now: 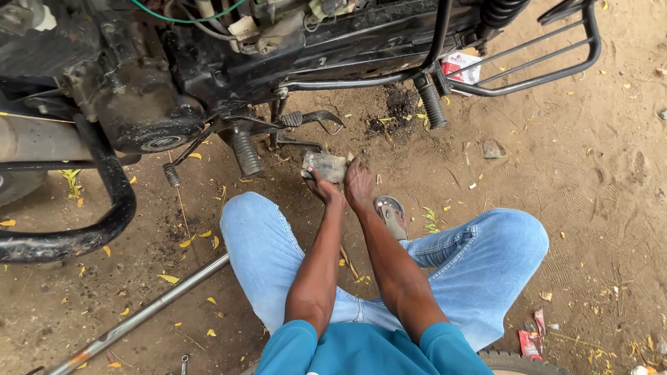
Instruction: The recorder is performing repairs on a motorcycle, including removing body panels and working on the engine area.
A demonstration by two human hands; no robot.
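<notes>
Both of our hands meet just above the middle of the frame, low over the dirt: our left hand is curled around the near edge of a small grimy metal part, fingers wrapped on it, while our right hand lies just beside it with the fingers together and the fingertips touching the right end of the same part. That part sits on or just above the sandy ground; we cannot tell which. It lies directly below the motorcycle, whose dark underside fills the upper left and top centre of the frame

From the head camera we see a ribbed footpeg hanging left of the part, a second footpeg up and to the right of it, and a black tubular guard in the upper right. Our knees in blue jeans spread to either side of our forearms, and a sandal shows just right of our right wrist. A long steel rod runs across the lower left, with yellow leaves scattered around it
</notes>
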